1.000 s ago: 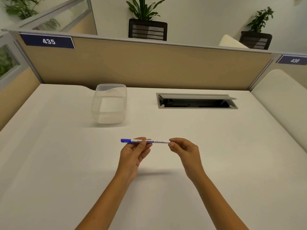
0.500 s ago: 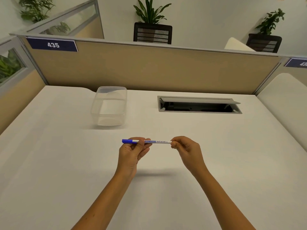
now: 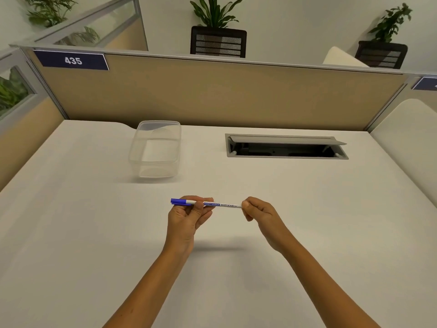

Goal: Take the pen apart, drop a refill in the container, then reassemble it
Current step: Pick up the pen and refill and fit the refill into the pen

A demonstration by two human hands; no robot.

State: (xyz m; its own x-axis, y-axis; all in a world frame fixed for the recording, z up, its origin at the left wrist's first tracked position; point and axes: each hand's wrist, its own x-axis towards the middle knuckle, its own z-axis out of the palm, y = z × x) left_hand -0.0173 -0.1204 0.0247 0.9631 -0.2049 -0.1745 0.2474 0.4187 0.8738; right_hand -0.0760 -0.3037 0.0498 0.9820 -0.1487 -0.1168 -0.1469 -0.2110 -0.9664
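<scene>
A slim white pen with a blue cap on its left end and blue lettering is held level above the white desk. My left hand pinches it near the cap, fingers wrapped over the barrel. My right hand pinches the barrel's right end between thumb and fingertips, hiding that tip. The pen is in one piece. A clear plastic container with no lid stands upright on the desk, beyond and to the left of the hands, with nothing seen inside.
A grey cable hatch with its flap raised is set into the desk at the back right. A tan partition with a "435" label closes off the far edge. Potted plants stand behind it.
Both hands keep the same grip on the pen. The view has tilted slightly, so the desk items sit a little lower in the frame.
</scene>
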